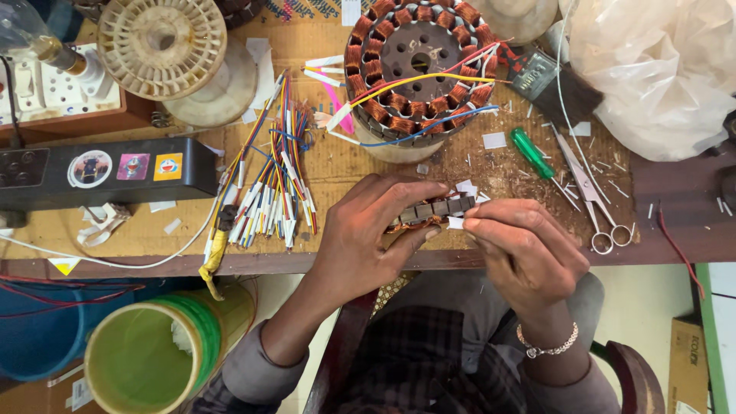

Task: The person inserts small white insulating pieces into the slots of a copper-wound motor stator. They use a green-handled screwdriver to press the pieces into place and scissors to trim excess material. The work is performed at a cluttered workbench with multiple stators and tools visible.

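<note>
free: bare bench strip (652, 211) right | blocked: scissors (590, 188), wire bundle (268, 184), wound stator (422, 65)

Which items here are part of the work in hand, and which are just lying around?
In hand:
left hand
right hand
small stator
white paper slip

Lying about:
scissors
green screwdriver
wire bundle
large wound stator
plastic bag
</note>
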